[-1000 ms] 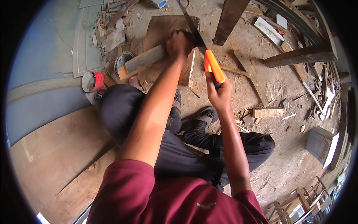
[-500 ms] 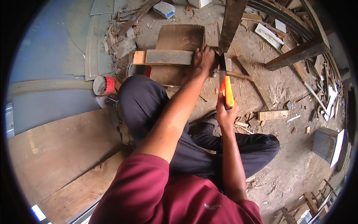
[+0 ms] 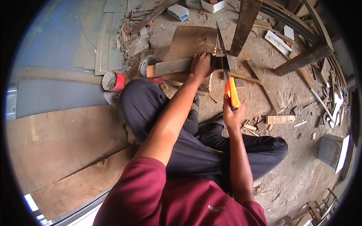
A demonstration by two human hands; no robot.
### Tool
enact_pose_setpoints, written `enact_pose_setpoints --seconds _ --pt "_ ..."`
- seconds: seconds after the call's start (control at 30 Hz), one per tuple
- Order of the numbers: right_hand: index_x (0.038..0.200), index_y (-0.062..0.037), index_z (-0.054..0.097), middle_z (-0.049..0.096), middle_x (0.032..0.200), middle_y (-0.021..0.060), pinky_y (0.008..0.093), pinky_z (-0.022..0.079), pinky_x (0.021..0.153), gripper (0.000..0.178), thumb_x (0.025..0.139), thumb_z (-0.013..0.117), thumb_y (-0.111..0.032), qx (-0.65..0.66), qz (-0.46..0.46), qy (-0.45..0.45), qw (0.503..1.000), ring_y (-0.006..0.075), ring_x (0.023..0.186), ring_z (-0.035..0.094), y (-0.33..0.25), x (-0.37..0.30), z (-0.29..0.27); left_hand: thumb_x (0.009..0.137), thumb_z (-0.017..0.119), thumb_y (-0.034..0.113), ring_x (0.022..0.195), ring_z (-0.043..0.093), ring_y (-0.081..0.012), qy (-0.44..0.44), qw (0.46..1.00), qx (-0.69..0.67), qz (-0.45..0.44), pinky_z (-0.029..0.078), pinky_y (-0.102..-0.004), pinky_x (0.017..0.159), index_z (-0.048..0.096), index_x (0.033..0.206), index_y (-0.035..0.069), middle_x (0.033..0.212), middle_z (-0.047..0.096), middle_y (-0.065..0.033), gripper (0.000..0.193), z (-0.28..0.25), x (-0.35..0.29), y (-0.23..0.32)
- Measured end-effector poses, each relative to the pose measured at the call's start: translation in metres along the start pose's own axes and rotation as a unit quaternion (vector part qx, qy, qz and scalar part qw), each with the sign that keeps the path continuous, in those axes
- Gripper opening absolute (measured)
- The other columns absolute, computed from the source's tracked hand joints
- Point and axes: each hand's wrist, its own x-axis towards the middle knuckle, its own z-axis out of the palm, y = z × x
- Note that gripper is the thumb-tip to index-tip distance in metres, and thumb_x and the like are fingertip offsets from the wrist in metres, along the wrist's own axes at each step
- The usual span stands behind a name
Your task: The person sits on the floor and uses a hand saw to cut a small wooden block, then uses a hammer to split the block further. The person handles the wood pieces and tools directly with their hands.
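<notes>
My right hand (image 3: 232,114) is closed around the orange-yellow handle of a handsaw (image 3: 232,93). Its long blade points away from me and crosses the right part of a wooden plank (image 3: 171,66). Just left of the blade, my left hand (image 3: 202,67) presses and grips the plank, its fingers bent over the far edge. The plank lies roughly crosswise over a wider brown board (image 3: 192,40), with a pale end at the left. Whether the teeth have cut into the wood cannot be made out.
Left of the plank stand an open can (image 3: 148,64) and a red-labelled tin (image 3: 114,81). A dark wooden frame (image 3: 301,58) rises at the far right. A short wood block (image 3: 280,119) and a grey box (image 3: 333,152) lie right. Large sheets (image 3: 68,143) cover the left side.
The plank's left end has swung nearer to me, and my left hand has shifted slightly left along it. The saw is still in my right hand, across the plank. The view has moved a little.
</notes>
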Motion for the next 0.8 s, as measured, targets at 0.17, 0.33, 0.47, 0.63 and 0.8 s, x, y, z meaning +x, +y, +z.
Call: enact_pose_setpoints --seconds 0.17,0.33,0.47,0.63,0.8 --pt "0.075 -0.0004 0.06 0.048 0.061 -0.0075 0.0234 0.033 0.05 0.026 0.095 0.065 -0.016 0.018 0.01 0.019 1.0 0.0023 0.058 0.041 0.004 -0.003 0.005 0.093 0.056 0.028 0.102 0.058 -0.0309 0.038 0.997 0.067 -0.009 0.037 -0.0487 0.093 0.065 0.094 0.006 0.101 0.065 -0.0129 0.023 -0.023 0.005 -0.01" --pt "0.072 -0.0012 0.057 0.047 0.059 -0.0059 0.0246 0.033 0.049 0.029 0.095 0.066 -0.017 -0.025 0.018 0.022 0.999 0.0035 0.056 0.041 0.01 0.001 0.002 0.096 0.052 0.038 0.121 0.051 -0.0308 0.167 0.979 0.107 -0.035 0.03 -0.0545 0.104 0.063 0.108 0.005 0.116 0.061 -0.013 0.036 -0.036 0.023 -0.021" --pt "0.072 -0.0009 0.057 0.048 0.057 -0.0032 0.0256 0.033 0.048 0.026 0.094 0.063 -0.012 -0.064 -0.001 0.015 0.998 0.0041 0.054 0.043 -0.002 -0.004 0.003 0.095 0.051 0.047 0.137 0.038 -0.0334 0.099 0.986 0.092 -0.1 0.02 -0.0629 0.113 0.058 0.121 0.005 0.13 0.054 -0.0167 0.05 -0.006 0.015 -0.039" --pt "0.074 0.0016 0.059 0.051 0.057 -0.0027 0.0239 0.036 0.048 0.017 0.089 0.063 -0.006 -0.006 0.022 0.002 1.0 0.0047 0.053 0.047 0.007 0.023 0.012 0.093 0.052 0.054 0.101 0.064 -0.0356 0.111 0.98 0.051 -0.16 0.048 -0.0482 0.091 0.069 0.101 0.004 0.104 0.069 -0.0171 0.053 -0.014 0.05 -0.039" --pt "0.074 0.0032 0.06 0.054 0.057 -0.0005 0.0239 0.038 0.049 0.015 0.086 0.06 -0.004 -0.078 -0.021 -0.031 0.996 0.0066 0.052 0.049 -0.008 0.037 0.021 0.095 0.051 0.049 0.09 0.068 -0.0371 0.051 0.975 0.007 -0.218 0.054 -0.0469 0.078 0.07 0.091 0.003 0.096 0.07 -0.0188 0.05 -0.025 0.057 -0.043"
